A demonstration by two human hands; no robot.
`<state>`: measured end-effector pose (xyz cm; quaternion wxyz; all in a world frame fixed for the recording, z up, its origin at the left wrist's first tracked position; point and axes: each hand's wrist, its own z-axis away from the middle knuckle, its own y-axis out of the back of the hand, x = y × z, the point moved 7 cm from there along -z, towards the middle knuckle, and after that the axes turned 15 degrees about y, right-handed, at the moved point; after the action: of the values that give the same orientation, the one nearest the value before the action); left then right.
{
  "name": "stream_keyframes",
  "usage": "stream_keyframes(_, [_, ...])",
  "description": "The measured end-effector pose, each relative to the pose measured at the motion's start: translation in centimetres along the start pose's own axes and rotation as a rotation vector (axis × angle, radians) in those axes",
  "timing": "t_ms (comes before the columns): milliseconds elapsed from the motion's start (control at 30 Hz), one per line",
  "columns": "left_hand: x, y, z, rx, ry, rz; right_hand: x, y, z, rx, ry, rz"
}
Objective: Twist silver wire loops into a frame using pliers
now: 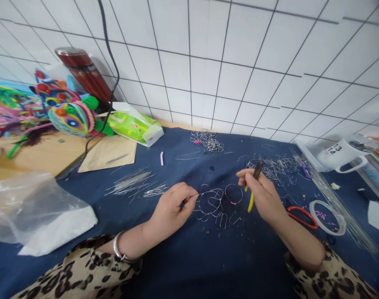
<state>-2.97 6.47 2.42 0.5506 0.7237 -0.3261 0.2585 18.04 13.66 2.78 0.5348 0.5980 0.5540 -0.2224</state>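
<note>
On the dark blue cloth [189, 261] that covers the worktop [36, 160], between the person's two hands, lies a bent wire figure [211, 214] of loops and curls. The left hand [173, 209] pinches a wire end at the figure's left edge between thumb and fingertips, apparently to steady it while the rest lies on the cloth. The right hand [264, 195] is curled around yellow-handled pliers [250, 202], their dark head up past the fingers and the handles towards the person. Held this way, the tool seems to leave the thumb and forefinger freer; their tips look close together, but whether they hold anything cannot be told.

A wire ring [234, 203] with a touch of pink lies between the figure and the right hand, so it stands in that hand's way towards the figure. Beyond the right hand spreads a wire tangle [276, 168], which could snag the tool. Near the right forearm lie a red loop [302, 216] and a clear dish [311, 216] with pink bits, probably placed within easy reach, then long straight wires [353, 224] and a white mug [326, 158].

Past the left hand, short straight wires [131, 182] lie roughly lined up, likely for easy picking. Farther out are brown paper [99, 155], a green packet [130, 124], a clear bag [30, 199] and a red flask [86, 72], with a black cable [108, 50] hanging before it.
</note>
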Motion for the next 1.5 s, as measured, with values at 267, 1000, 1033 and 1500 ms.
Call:
stream_keyframes(267, [-0.4,-0.4,-0.1,-0.026,0.050,0.007,3.9,0.2,-0.8,0.045,0.039,0.299])
stream_keyframes(1000, [0.6,-0.8,-0.1,-0.106,-0.052,-0.025,-5.6,-4.0,2.0,-0.510,0.755,1.175])
stream_keyframes(1033, [0.6,-0.9,-0.1,-0.112,-0.054,-0.030,-5.6,-4.0,2.1,-0.508,0.756,1.188])
stream_keyframes(1500, [1.4,-1.4,0.6,-0.120,-0.195,-0.090,-6.4,-4.8,2.7,-0.541,0.801,1.161])
